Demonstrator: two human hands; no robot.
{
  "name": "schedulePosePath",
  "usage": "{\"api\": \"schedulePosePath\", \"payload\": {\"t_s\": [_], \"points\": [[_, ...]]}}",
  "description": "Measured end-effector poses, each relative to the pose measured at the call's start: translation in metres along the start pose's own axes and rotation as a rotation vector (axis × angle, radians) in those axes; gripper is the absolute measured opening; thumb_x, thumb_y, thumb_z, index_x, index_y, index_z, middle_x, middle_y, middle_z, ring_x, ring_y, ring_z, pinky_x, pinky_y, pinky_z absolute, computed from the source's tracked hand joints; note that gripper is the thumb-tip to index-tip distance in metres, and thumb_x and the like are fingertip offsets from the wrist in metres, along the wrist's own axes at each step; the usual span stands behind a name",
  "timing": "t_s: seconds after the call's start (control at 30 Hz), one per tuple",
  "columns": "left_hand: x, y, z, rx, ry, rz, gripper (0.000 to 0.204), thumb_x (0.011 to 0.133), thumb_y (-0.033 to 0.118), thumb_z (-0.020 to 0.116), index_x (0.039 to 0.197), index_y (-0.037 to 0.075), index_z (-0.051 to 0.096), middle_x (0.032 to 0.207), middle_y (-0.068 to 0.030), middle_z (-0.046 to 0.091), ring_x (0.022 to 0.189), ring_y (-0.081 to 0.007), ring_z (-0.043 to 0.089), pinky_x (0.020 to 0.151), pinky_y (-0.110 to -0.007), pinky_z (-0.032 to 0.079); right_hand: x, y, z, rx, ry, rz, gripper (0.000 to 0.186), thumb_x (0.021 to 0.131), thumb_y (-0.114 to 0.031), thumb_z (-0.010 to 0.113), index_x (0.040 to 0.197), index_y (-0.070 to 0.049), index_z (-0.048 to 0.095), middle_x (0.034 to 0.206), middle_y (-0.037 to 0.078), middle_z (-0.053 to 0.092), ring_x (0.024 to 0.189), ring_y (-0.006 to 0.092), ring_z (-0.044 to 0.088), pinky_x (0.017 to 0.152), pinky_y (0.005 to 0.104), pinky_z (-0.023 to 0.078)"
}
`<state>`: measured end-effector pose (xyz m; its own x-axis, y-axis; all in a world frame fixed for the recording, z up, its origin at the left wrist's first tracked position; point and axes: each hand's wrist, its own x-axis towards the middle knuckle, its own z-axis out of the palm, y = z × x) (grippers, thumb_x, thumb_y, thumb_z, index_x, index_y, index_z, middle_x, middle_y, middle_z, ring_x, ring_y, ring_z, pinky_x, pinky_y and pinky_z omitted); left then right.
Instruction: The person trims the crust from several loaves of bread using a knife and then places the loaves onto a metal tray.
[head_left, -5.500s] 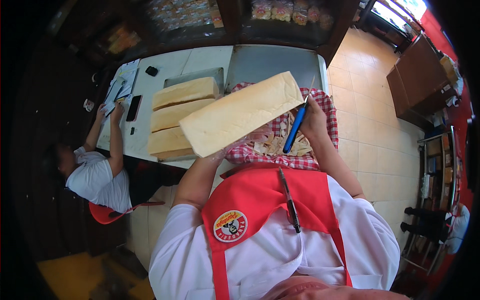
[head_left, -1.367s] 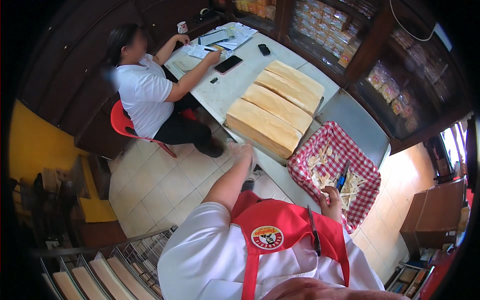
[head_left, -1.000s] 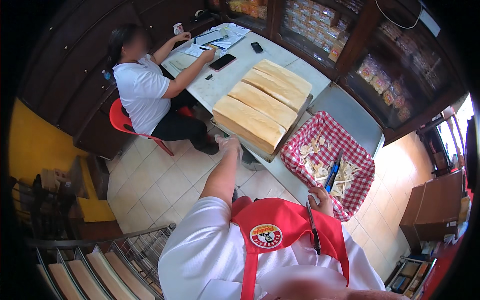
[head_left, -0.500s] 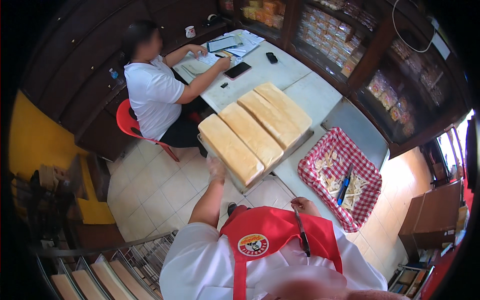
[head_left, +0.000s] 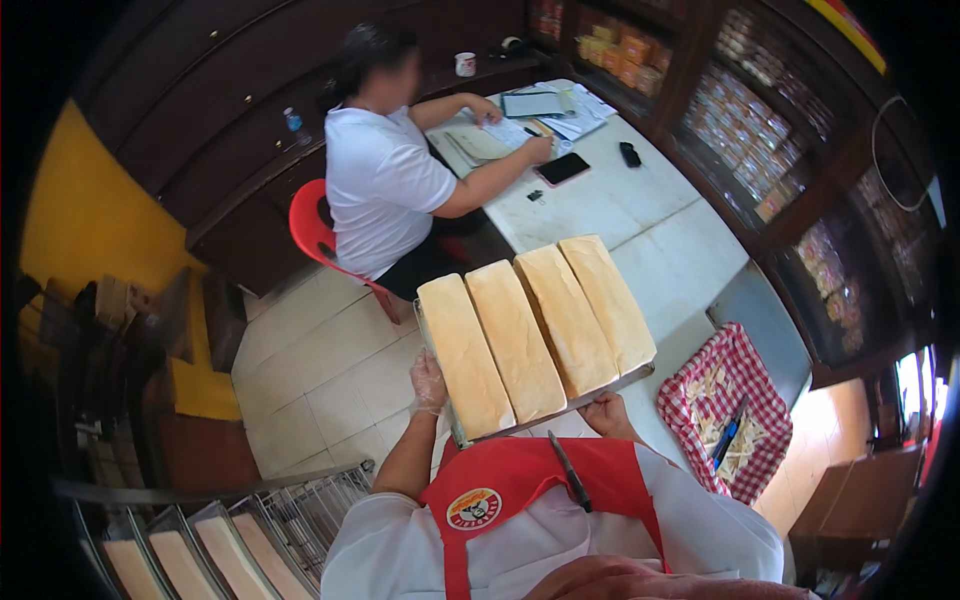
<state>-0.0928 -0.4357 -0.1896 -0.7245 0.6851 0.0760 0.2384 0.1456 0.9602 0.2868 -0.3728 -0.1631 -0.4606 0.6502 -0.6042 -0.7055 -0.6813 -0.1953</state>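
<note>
Several long golden-brown loaves of bread [head_left: 541, 340] lie side by side on a shallow metal tray [head_left: 636, 377] in front of my apron. My left hand [head_left: 428, 383], in a clear plastic glove, is closed on the tray's left side near its front corner. At the near edge, toward the right, my right hand [head_left: 607, 412] grips the tray, its fingers partly hidden under the rim. The tray's far right part overlaps the edge of a white table [head_left: 672, 255]; whether it touches the tabletop I cannot tell.
A basket lined with red checked cloth [head_left: 775, 420] holds bread trimmings and a blue-handled knife [head_left: 730, 437]. A person [head_left: 385, 180] sits writing on a red chair [head_left: 305, 225]. A phone [head_left: 563, 170] and papers lie there. A rack of loaves [head_left: 185, 565] stands lower left.
The tray of loaves has come nearer my body and turned slightly. My right hand, apart from the tray before, now holds its near edge. My view has shifted left.
</note>
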Motion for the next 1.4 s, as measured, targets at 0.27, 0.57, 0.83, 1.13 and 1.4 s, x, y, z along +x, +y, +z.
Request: {"api": "schedulePosePath", "payload": {"t_s": [0.27, 0.57, 0.83, 1.13, 1.4], "points": [[-0.065, -0.014, -0.064, -0.073, 0.161, 0.033, 0.031, 0.099, 0.02, 0.039, 0.091, -0.004, 0.057, 0.074, -0.0169, 0.063, 0.066, -0.0275, 0.06, 0.062, -0.038, 0.046, 0.012, 0.012, 0.01, -0.059, 0.025, 0.15, 0.063, 0.07, 0.003, 0.036, 0.132, -0.001, 0.041, 0.138, 0.016, 0.044, 0.131, 0.0343, 0.039, 0.111, 0.0546, 0.029], [-0.243, -0.032, -0.105, -0.209, 0.67, -0.022, 0.029, 0.097, 0.02, 0.042, 0.093, -0.003, 0.06, 0.079, -0.0204, 0.064, 0.069, -0.0311, 0.059, 0.067, -0.041, 0.048, -0.005, 0.018, 0.011, -0.331, -0.069, 0.438, 0.056, 0.065, 0.006, 0.04, 0.12, 0.001, 0.049, 0.126, 0.018, 0.053, 0.125, 0.0368, 0.044, 0.108, 0.0571, 0.032], [-0.366, 0.071, -0.161, 0.196, 1.039, -0.334, 0.027, 0.094, 0.019, 0.046, 0.09, -0.003, 0.061, 0.079, -0.0259, 0.062, 0.073, -0.0386, 0.06, 0.065, -0.043, 0.046, -0.026, 0.083, 0.045, -0.577, -0.345, 0.699, 0.062, 0.06, 0.006, 0.043, 0.121, -0.001, 0.05, 0.125, 0.016, 0.054, 0.125, 0.0356, 0.044, 0.109, 0.0531, 0.031], [-0.402, 0.126, -0.274, 0.429, 1.388, -0.139, 0.026, 0.093, 0.017, 0.045, 0.092, -0.004, 0.062, 0.081, -0.0279, 0.063, 0.077, -0.0445, 0.061, 0.065, -0.049, 0.046, -0.063, 0.2, 0.146, -0.705, -0.644, 0.826, 0.066, 0.052, 0.0, 0.049, 0.118, -0.001, 0.05, 0.122, 0.017, 0.054, 0.119, 0.0389, 0.048, 0.107, 0.0543, 0.034], [-0.426, 0.116, -0.304, 0.441, 1.333, -0.207, 0.027, 0.092, 0.02, 0.044, 0.089, -0.002, 0.059, 0.081, -0.0279, 0.061, 0.077, -0.0457, 0.059, 0.068, -0.051, 0.045, -0.042, 0.262, 0.156, -0.791, -0.656, 0.804, 0.065, 0.055, -0.001, 0.045, 0.12, 0.0, 0.049, 0.122, 0.019, 0.054, 0.117, 0.0397, 0.047, 0.105, 0.0598, 0.033]]}}
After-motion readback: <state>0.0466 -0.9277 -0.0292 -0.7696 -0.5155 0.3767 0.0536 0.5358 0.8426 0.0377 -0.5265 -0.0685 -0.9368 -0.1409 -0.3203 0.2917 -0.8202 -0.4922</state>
